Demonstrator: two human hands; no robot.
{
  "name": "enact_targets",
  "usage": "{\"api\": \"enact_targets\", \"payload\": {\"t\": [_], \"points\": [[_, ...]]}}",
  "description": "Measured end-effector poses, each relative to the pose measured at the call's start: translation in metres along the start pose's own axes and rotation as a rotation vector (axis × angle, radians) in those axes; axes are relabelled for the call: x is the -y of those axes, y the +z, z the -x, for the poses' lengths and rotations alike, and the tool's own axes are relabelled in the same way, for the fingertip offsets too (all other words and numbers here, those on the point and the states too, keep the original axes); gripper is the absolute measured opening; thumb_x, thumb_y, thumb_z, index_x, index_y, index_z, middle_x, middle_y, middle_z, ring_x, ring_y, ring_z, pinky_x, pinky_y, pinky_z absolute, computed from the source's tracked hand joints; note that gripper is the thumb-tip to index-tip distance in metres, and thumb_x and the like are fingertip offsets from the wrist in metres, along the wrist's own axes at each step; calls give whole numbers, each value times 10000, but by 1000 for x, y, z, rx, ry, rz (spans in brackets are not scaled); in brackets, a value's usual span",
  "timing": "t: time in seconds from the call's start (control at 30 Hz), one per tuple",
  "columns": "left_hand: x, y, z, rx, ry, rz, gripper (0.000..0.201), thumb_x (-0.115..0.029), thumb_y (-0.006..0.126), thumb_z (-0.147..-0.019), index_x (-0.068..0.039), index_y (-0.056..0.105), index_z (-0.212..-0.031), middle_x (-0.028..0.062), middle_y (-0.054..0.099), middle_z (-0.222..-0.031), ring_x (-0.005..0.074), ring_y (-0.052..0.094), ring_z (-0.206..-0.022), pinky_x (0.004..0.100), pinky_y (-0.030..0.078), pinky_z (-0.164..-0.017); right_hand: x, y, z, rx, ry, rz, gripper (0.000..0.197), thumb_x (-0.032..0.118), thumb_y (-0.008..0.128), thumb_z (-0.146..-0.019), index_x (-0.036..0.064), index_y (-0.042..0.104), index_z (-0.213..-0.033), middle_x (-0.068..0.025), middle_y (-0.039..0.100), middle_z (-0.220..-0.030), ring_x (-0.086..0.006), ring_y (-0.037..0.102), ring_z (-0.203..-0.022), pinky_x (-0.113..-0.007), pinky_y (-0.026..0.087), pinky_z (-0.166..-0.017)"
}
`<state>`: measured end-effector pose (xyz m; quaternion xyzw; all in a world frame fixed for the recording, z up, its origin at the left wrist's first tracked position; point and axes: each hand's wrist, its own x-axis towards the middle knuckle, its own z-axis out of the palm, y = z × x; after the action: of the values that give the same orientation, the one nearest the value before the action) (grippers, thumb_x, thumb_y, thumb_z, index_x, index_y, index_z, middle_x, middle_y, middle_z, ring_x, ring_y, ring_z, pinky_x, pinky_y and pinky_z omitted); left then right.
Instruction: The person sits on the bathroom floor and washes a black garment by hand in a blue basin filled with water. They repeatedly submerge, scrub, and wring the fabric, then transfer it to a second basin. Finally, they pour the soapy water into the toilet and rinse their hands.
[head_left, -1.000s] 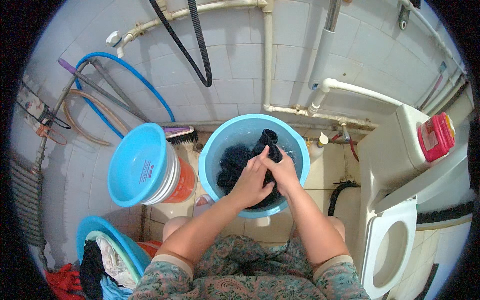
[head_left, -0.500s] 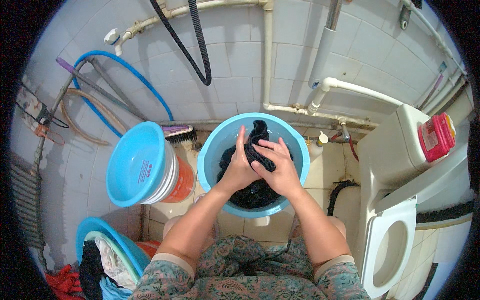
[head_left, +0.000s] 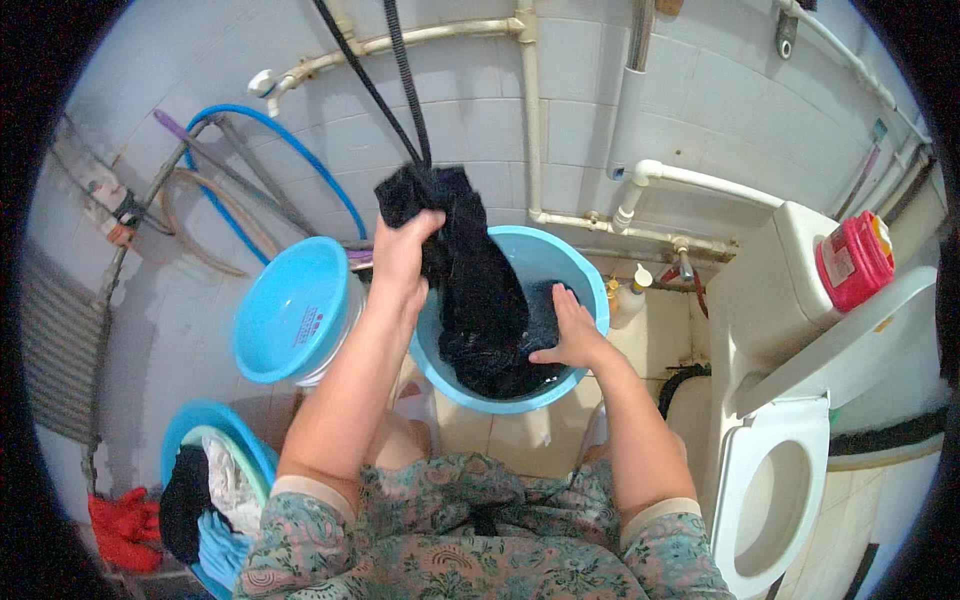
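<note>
Wet black cloth, a garment by its look (head_left: 480, 300), rises out of a light blue basin (head_left: 545, 237) on the floor in front of me. My left hand (head_left: 403, 255) grips its upper part, lifted above the basin's far left rim. The lower part still lies in the basin. My right hand (head_left: 575, 335) is spread inside the basin's right side, fingers apart, beside the cloth and the water. Whether its fingertips touch the cloth I cannot tell.
At left, a blue basin (head_left: 290, 310) sits on a bucket, and a blue tub (head_left: 185, 425) holds clothes near red cloth (head_left: 125, 530). A black hose (head_left: 408, 80) hangs over the lifted cloth. Right are pump bottles (head_left: 628, 300) and a toilet (head_left: 730, 480).
Both hands were together over the basin, working a bunched piece of black cloth. Now my left hand has lifted black cloth up and left, while my right hand has moved apart and opened.
</note>
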<state>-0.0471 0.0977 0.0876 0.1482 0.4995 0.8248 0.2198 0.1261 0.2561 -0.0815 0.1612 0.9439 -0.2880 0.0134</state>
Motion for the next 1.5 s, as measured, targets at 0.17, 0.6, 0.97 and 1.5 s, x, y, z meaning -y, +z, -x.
{"api": "enact_targets", "payload": {"t": [0.17, 0.6, 0.97, 1.5], "points": [[-75, 41, -2, 11, -81, 110, 187, -113, 627, -751, -34, 621, -920, 106, 668, -882, 256, 634, -822, 397, 518, -787, -1, 27, 0, 44, 22, -63, 1366, 552, 802, -512, -74, -24, -1401, -241, 49, -1486, -335, 54, -1392, -437, 124, -1116], [-185, 126, 86, 97, -1, 287, 121, -65, 603, -767, -9, 608, -874, 128, 662, -919, 294, 647, -835, 438, 516, -809, 80, 77, -42, -327, -87, -278, 1230, 548, 783, -532, -1, 114, -1407, -233, 186, -1449, -312, 159, -1369, -525, 36, -1093], [-172, 2, 76, 176, 82, 355, 304, -111, 558, -810, 2, 566, -1092, 157, 611, -1099, 317, 576, -1035, 444, 425, -965, 40, 12, -48, -551, 145, -1711, 308, 228, 605, -849, 20, 548, -1069, -71, 603, -997, -185, 580, -864, -342, 475, -752], [132, -116, 43, 288, -160, -931, 889, -160, 764, -679, 25, 225, -1361, 231, 410, -1307, 321, 407, -1223, 365, 304, -1047, 72, -6, -17, -519, -61, -127, 577, -138, 513, -615, 45, 521, -1162, -172, 528, -1101, -366, 452, -1087, -404, 353, -959]]}}
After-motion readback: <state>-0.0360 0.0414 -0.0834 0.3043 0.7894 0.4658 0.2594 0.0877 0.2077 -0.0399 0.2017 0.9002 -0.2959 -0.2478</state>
